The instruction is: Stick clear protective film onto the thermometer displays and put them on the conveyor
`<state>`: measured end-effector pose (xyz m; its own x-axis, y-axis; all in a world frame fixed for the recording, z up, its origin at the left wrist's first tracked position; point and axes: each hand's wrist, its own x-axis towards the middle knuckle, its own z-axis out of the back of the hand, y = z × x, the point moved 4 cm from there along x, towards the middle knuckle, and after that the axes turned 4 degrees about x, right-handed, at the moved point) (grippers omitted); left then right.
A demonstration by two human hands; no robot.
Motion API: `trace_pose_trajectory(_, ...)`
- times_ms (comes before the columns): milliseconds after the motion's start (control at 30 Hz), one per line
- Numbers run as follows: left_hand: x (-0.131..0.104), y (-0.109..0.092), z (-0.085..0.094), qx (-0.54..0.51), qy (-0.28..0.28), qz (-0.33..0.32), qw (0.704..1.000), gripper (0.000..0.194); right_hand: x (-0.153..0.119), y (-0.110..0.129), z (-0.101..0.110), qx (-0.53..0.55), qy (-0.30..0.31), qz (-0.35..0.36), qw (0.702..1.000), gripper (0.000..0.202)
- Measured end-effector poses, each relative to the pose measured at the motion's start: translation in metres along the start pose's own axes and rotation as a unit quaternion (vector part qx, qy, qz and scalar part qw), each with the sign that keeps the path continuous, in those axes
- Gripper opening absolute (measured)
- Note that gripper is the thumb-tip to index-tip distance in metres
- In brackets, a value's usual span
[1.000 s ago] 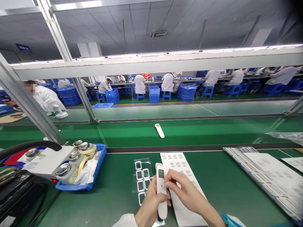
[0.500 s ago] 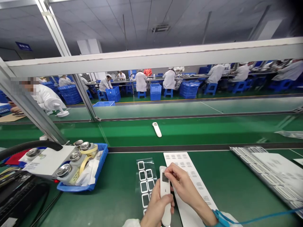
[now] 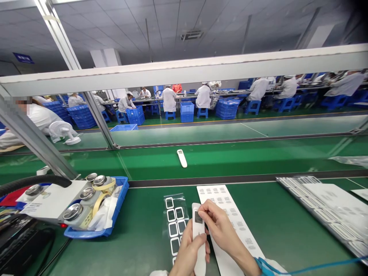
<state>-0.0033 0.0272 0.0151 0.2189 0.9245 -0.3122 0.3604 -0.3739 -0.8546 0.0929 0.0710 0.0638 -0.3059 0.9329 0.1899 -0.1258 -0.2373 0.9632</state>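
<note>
A white handheld device (image 3: 198,232) with a small dark screen stands nearly lengthwise in my left hand (image 3: 188,247), whose fingers wrap round its lower half. My right hand (image 3: 214,220) is pinched at the screen's right edge; whatever its fingertips hold, if anything, is too small to make out. Left of the hands lies a clear sheet with white rounded frames (image 3: 173,229). A white sheet with rows of small grey print (image 3: 238,226) lies under and beside my right hand. Beyond the table edge, another white device (image 3: 181,158) rests on the green belt.
At the left are a blue tray (image 3: 122,201) with metal-topped bottles and tape, a white box (image 3: 54,197) and a black hose. Stacked white frame sheets (image 3: 322,211) lie at the right. A metal post (image 3: 34,132) and a white crossbar stand ahead; people sit beyond.
The device on the belt has shifted left relative to the table, and another white item shows on the belt behind the post. My hands keep nearly the same grip and pose. The view has shifted slightly.
</note>
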Motion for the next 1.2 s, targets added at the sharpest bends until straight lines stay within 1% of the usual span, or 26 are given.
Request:
trace_pose_trajectory(133,0.0003,0.0057,0.0025,0.003,-0.012,0.009,1.000,0.054,-0.0007,0.0008,0.0004,-0.021,-0.012,0.011,1.000,0.026)
trace_pose_trajectory(300,0.0017,0.0090,0.0050,0.012,-0.036,0.018,0.999,0.065,-0.0020,0.0015,-0.0005,-0.034,-0.007,0.015,0.999,0.027)
trace_pose_trajectory(667,0.0043,0.0080,0.0046,0.018,-0.041,0.014,0.999,0.071,-0.0020,0.0017,-0.0004,-0.059,-0.011,0.026,0.998,0.027)
trace_pose_trajectory(867,0.0028,0.0102,0.0062,0.032,-0.065,0.030,0.997,0.079,-0.0038,0.0022,-0.0026,-0.069,-0.006,0.035,0.997,0.027)
trace_pose_trajectory(1033,0.0016,0.0076,0.0074,0.045,-0.061,0.030,0.997,0.087,-0.0053,0.0037,-0.0038,-0.096,-0.005,0.067,0.993,0.024)
trace_pose_trajectory(1167,-0.0004,0.0043,0.0050,0.085,-0.034,0.019,0.996,0.079,-0.0031,0.0058,0.0017,-0.084,0.001,0.058,0.995,0.015)
trace_pose_trajectory(1200,-0.0011,0.0042,0.0037,0.094,-0.027,0.017,0.995,0.078,-0.0022,0.0055,0.0026,-0.082,0.011,0.050,0.995,0.018)
